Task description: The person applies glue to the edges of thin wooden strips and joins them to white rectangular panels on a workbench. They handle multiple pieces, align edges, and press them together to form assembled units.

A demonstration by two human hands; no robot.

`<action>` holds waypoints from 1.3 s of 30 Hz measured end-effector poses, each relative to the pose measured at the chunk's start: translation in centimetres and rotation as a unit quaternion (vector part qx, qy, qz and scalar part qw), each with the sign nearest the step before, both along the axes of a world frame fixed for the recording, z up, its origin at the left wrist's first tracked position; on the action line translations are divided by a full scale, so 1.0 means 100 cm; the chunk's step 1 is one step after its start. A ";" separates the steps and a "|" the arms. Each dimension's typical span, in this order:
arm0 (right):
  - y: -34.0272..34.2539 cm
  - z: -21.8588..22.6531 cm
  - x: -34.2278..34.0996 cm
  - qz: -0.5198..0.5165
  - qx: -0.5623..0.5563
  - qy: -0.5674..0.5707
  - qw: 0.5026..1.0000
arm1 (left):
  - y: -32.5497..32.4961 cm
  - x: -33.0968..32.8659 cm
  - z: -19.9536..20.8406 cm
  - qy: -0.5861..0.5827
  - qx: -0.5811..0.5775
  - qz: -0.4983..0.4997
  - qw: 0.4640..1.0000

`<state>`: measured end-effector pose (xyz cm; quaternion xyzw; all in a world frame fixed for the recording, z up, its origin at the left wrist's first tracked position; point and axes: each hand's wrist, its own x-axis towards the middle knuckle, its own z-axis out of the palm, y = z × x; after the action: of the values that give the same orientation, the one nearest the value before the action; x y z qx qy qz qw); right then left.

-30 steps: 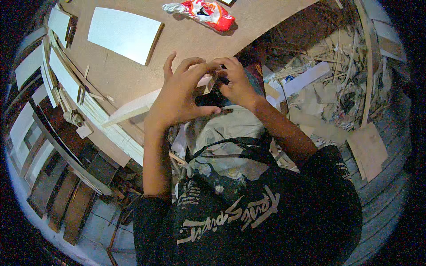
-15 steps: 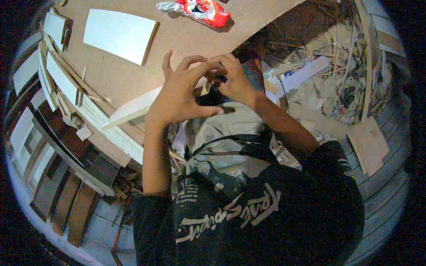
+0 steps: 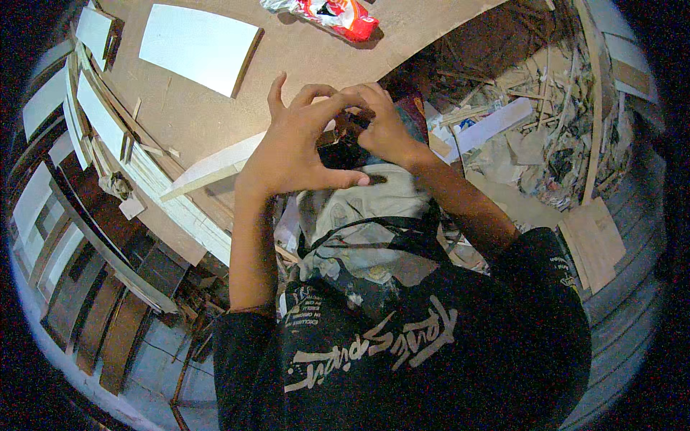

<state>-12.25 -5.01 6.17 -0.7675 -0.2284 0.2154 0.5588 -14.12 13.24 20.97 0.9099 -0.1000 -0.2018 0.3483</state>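
Centrally, both hands are raised together over the near edge of a brown worktable (image 3: 215,122). The left hand (image 3: 295,147) is curled, index finger and thumb arched toward the right hand (image 3: 384,129), whose fingers are bent inward to meet them. A small dark object (image 3: 338,140) is pinched between the fingertips of both hands; its kind cannot be told, as most of it is hidden behind the fingers.

Items recorded about the hands:
- A long pale wooden strip (image 3: 208,172) is laid slantwise on the table edge, just beside the left hand.
- A white rectangular panel (image 3: 198,47) is laid flat on the table, well apart from the hands, toward the far left.
- A red and white plastic packet (image 3: 327,13) is laid at the far edge of the table.
- Stacked white-faced boards (image 3: 93,122) are leaned along the table's left side.
- A heap of wood offcuts and paper scraps (image 3: 546,129) is seen on the floor to the right.
- A crumpled pale cloth (image 3: 374,208) is seen below the hands, near the black printed shirt (image 3: 402,352).
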 end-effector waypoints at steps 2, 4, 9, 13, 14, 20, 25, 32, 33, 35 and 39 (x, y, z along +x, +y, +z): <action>0.000 0.000 -0.001 0.002 0.002 -0.006 1.000 | -0.002 0.000 0.000 -0.026 0.011 -0.007 1.000; 0.000 -0.001 -0.002 0.000 0.006 -0.001 1.000 | -0.003 0.000 -0.001 -0.030 0.019 -0.014 0.999; -0.001 -0.002 0.002 0.013 0.048 -0.040 0.998 | -0.001 0.001 -0.001 -0.044 -0.005 -0.007 0.999; -0.002 0.000 0.007 0.044 0.032 -0.043 0.998 | 0.001 0.004 0.002 -0.047 -0.024 -0.009 0.999; -0.003 0.000 0.007 0.050 0.032 -0.044 0.997 | 0.002 0.004 0.003 -0.052 -0.032 -0.006 0.998; 0.000 -0.003 0.010 0.050 0.039 -0.080 0.995 | 0.009 0.006 0.010 -0.068 -0.051 0.007 0.996; 0.001 -0.004 0.011 0.052 0.042 -0.101 0.993 | 0.009 0.000 0.012 -0.083 -0.016 -0.017 0.996; 0.001 -0.003 0.012 0.038 0.046 -0.107 0.992 | -0.004 -0.021 -0.001 -0.186 0.094 0.016 0.978; 0.002 -0.003 0.012 0.031 0.054 -0.102 0.993 | -0.009 -0.025 -0.006 -0.230 0.108 0.042 0.966; 0.004 -0.002 0.012 0.036 0.043 -0.098 0.994 | -0.015 -0.039 -0.014 -0.322 0.131 0.114 0.931; 0.006 0.000 0.012 0.037 0.027 -0.105 0.993 | -0.019 -0.068 -0.024 -0.350 0.084 0.285 0.888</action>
<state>-11.08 -4.44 6.19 -0.7615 -0.3199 0.1474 0.5442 -20.94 11.33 18.58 0.9369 0.0653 0.2299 0.2552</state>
